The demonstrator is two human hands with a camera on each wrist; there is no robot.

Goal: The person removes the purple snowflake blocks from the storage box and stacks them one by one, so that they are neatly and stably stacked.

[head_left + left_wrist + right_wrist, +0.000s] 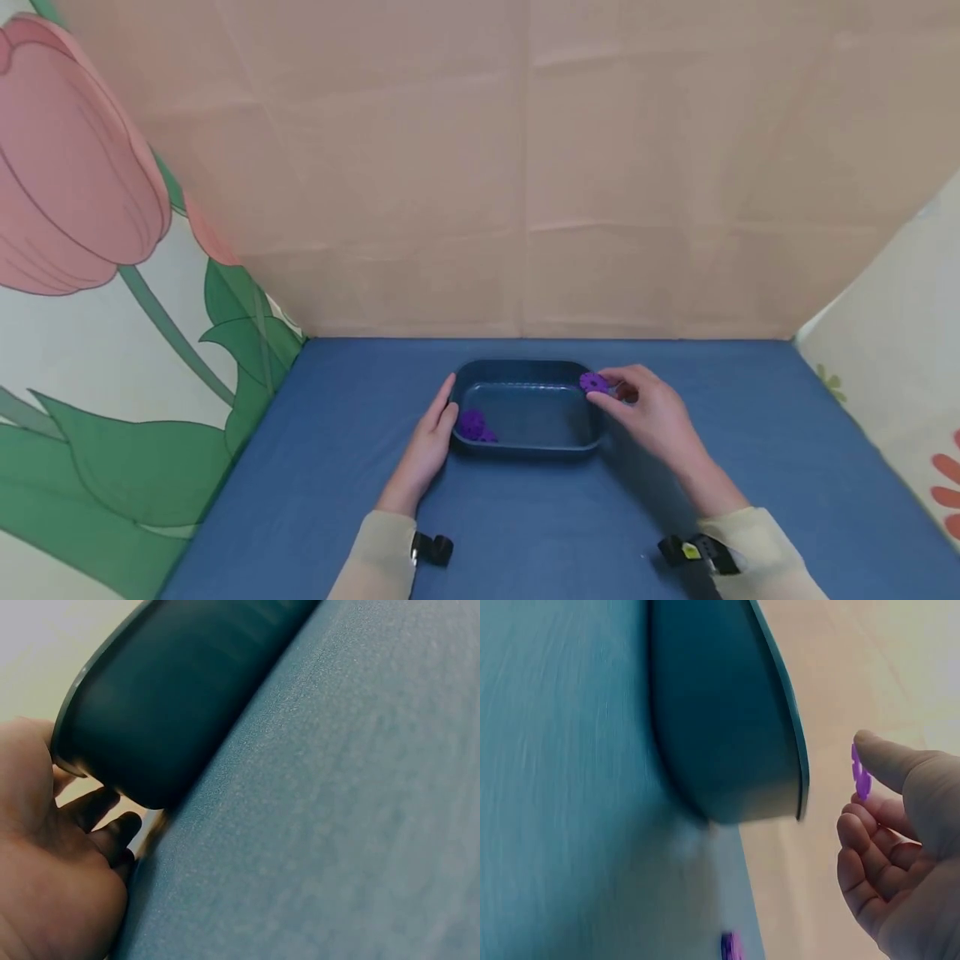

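Note:
A dark blue rectangular tray (525,451) stands on the table. My left hand (427,442) holds its left end; in the left wrist view, the hand is at the rim with curled fingers (112,836) beside the outer wall. Over the tray's right rear corner, my right hand (652,412) pinches a small purple notched disc (594,382) between thumb and finger. The right wrist view shows this disc (862,782) raised above the rim and apart from it. Several purple pieces (474,425) lie bunched in the tray's front left corner.
A blue cloth (540,525) covers the table. Behind it hangs a tan sheet (517,208), with a flower-patterned wall (180,350) at the left. Another purple piece (732,946) lies on the cloth beyond the tray in the right wrist view.

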